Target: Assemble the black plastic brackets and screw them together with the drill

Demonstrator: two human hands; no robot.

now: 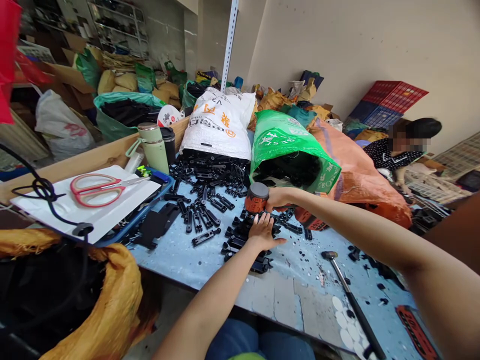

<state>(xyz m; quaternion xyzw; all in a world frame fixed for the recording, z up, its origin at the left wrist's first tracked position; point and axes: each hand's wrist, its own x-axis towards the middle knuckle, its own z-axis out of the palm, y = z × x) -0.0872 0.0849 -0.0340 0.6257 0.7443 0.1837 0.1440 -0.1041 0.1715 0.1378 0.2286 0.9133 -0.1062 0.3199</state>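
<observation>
The power tool [257, 197] is orange and black with a round grey end, gripped in the right hand [279, 199] just above a heap of parts. These long black plastic parts [240, 239] lie loose on the blue tabletop [180, 255], with the left hand [262, 231] flat on them.

White woven sack [219, 122]: print upside down to camera. "V3" in dark letters near top edge. Below it, large orange Chinese characters, not legible from here. Small orange ringed logo beside them. Row of dark block letters, unreadable. Green bag [285, 140]: white Chinese characters and logo, too creased to read. White plastic bag [60, 125], far left: red print, blurred. Orange-black power tool [257, 196] in right hand [279, 198]: lettering not legible.
</observation>
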